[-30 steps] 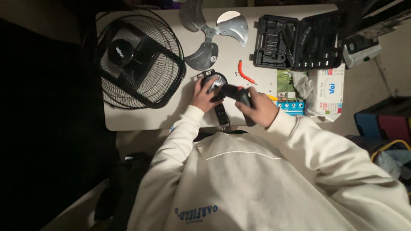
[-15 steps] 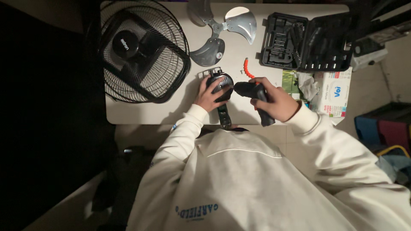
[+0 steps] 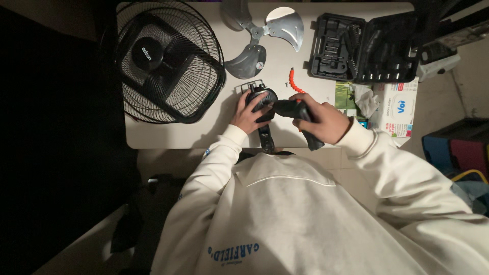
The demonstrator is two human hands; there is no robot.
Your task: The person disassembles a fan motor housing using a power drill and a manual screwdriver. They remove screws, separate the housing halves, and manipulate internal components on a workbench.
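Note:
My left hand point(image 3: 248, 113) grips a round black fan motor housing point(image 3: 263, 97) that stands at the near edge of the white table point(image 3: 168, 135). My right hand point(image 3: 322, 121) is wrapped around a dark electric screwdriver point(image 3: 295, 113), whose tip points left into the housing. A dark stem point(image 3: 266, 138) hangs from the housing over the table edge. Both hands sit close together, just in front of my white sweatshirt.
Black wire fan guards point(image 3: 170, 61) lie at the table's left. A grey three-blade propeller point(image 3: 260, 35) rests at the back, an orange flexible bit point(image 3: 295, 80) beside it. An open black tool case point(image 3: 364, 48) and a tissue box point(image 3: 395, 107) stand at the right.
The view has shifted slightly. My right hand has brought the screwdriver's tip up against the housing; my left hand keeps its hold.

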